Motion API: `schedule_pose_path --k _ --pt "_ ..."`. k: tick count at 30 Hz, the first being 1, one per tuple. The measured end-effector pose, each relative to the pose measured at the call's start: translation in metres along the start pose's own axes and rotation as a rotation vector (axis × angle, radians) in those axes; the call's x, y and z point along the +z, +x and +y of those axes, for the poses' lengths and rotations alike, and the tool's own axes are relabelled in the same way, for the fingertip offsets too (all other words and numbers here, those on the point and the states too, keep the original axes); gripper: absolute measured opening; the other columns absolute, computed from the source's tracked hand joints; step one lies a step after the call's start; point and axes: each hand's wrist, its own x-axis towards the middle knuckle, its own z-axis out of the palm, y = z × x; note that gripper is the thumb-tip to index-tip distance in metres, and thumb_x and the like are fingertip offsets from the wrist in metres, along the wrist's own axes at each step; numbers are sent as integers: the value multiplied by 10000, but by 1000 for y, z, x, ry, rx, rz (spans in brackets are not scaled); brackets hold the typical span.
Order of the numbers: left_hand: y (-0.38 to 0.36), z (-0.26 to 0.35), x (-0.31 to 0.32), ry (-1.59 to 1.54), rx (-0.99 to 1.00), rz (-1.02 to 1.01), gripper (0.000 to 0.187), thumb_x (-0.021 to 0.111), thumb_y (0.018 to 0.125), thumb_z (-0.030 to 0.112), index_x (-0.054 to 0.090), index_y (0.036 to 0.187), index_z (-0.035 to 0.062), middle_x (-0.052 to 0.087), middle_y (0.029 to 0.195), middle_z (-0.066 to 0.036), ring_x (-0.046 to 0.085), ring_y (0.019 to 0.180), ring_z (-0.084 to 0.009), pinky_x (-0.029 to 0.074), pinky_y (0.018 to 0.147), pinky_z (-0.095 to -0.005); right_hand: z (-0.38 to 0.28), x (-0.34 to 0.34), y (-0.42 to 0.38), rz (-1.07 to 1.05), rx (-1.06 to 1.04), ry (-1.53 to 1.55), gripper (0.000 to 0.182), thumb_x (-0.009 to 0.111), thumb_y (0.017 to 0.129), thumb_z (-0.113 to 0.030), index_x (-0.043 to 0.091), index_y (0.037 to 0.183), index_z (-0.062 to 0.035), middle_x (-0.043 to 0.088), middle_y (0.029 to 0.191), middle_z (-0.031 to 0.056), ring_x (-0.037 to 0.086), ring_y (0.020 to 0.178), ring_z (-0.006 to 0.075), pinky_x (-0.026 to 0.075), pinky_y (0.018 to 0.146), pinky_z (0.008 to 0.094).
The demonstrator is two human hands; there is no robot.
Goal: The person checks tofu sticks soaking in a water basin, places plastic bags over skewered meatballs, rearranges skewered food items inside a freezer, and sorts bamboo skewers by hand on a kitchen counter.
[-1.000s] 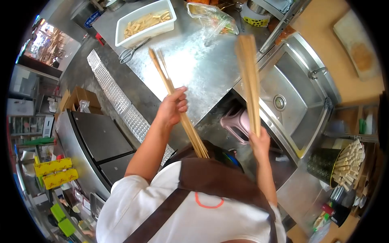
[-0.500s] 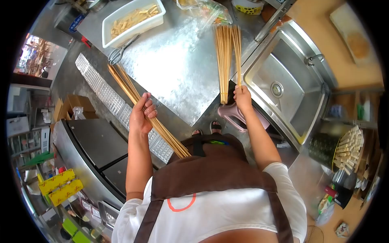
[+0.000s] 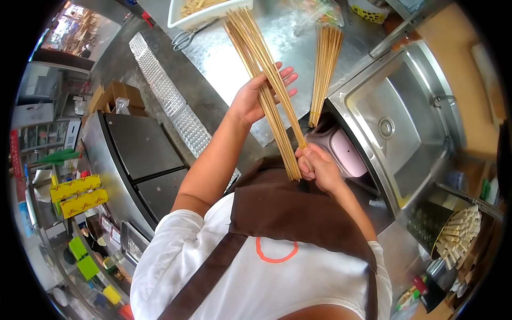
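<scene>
My left hand (image 3: 248, 104) has its thumb over a bundle of thin wooden sticks (image 3: 275, 129), which lies across the palm with the fingertips spread beyond it. Closed around the lower end of a second stick bundle (image 3: 290, 118) is my right hand (image 3: 322, 166), in front of the apron. Both bundles slant side by side, their upper ends close together over the metal table (image 3: 213, 61). Another bundle of sticks (image 3: 326, 66) lies on the table at its right side, its narrow end toward me.
A white tub (image 3: 205, 18) of pale pieces and scissors (image 3: 184, 40) are at the table's far left. The sink (image 3: 392, 101) is on the right, a pink object (image 3: 345, 152) below the table edge. A patterned container (image 3: 429, 224) holds rolled items.
My left hand has moved right and up with its sticks, its fingers loosened. My right hand has brought its bundle off the table, down beside the other. The view has shifted.
</scene>
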Motion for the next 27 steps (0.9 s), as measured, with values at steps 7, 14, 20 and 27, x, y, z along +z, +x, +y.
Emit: schedule_pose_path --k 7,14,20,27 --pt "6 -19 -2 -143 24 9 477 408 934 293 314 1280 -22 444 1238 -204 481 1116 -290 383 985 -450 -10 -3 -19 14 61 129 247 402 940 -250 464 1061 -45 394 580 20 268 414 65 236 400 192" --pt "7 -21 -1 150 112 175 331 408 940 244 428 1153 -8 546 1041 -141 566 908 -219 499 822 -389 -10 3 -19 123 22 -269 327 384 942 -205 399 1237 -62 462 629 15 389 469 65 303 413 196" --pt "-1 -13 11 194 118 214 335 406 940 226 421 1172 -15 556 1046 -157 580 916 -238 502 814 -363 -4 -12 -15 52 -54 -332 298 388 930 -155 418 1196 -26 480 659 28 420 500 82 344 448 208" --pt "-1 -17 10 213 124 104 438 398 941 242 322 1264 -44 498 1164 -221 543 1040 -285 465 889 -373 0 -17 -13 102 -71 -293 180 374 924 -148 454 1021 -19 480 645 34 417 514 89 357 491 215"
